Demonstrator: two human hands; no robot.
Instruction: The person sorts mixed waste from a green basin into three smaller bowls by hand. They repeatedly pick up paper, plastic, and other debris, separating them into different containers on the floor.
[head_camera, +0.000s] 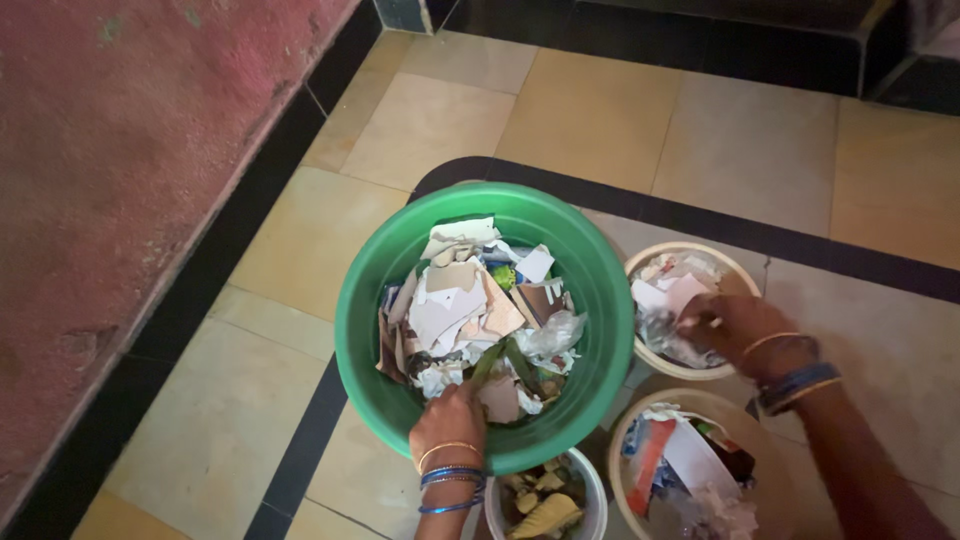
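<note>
A green plastic tub (365, 300) stands on the tiled floor, filled with torn paper, card scraps and crumpled plastic (465, 310). My left hand (450, 420), with bangles on the wrist, reaches into the tub's near side and pinches a green strip (490, 362) among the scraps. My right hand (735, 325), also bangled, rests in a small cream bowl (690, 370) to the tub's right, fingers closed on pale paper and clear plastic pieces (665, 295).
A second cream bowl (625, 440) with paper and red scraps sits at lower right. A white bowl (595, 490) holding yellowish peelings lies at the bottom edge. A reddish wall (130, 180) with a black skirting runs along the left.
</note>
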